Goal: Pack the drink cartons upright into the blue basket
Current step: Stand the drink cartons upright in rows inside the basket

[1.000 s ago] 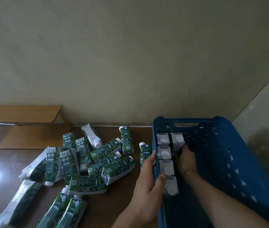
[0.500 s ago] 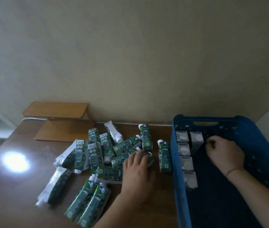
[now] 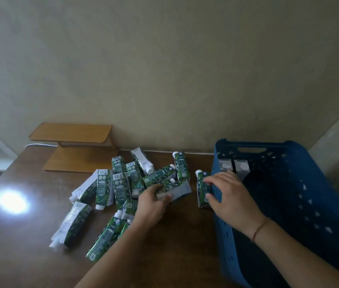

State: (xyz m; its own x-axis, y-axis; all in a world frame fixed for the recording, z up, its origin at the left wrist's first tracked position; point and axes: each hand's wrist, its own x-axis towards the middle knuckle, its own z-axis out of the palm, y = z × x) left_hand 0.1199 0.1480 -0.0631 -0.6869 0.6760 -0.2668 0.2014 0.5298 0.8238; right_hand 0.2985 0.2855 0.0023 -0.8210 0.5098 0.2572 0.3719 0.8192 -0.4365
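Observation:
Several green-and-white drink cartons (image 3: 121, 183) lie in a loose pile on the brown table. The blue basket (image 3: 301, 196) stands at the right, with upright cartons (image 3: 241, 166) along its left wall; my right arm hides most of that row. My left hand (image 3: 154, 202) grips a lying carton (image 3: 177, 189) at the right edge of the pile. My right hand (image 3: 228, 196) reaches over the basket's left wall and closes on a single carton (image 3: 203, 187) lying just outside it.
A small wooden two-level shelf (image 3: 75, 146) stands at the back left against the beige wall, with a white cable behind it. A bright light reflection (image 3: 11, 201) glares on the table's left. The right part of the basket holds no cartons.
My right hand came out of the basket, leftwards over its wall, onto the lone carton. My left hand has closed around a carton in the pile. The view shifted slightly.

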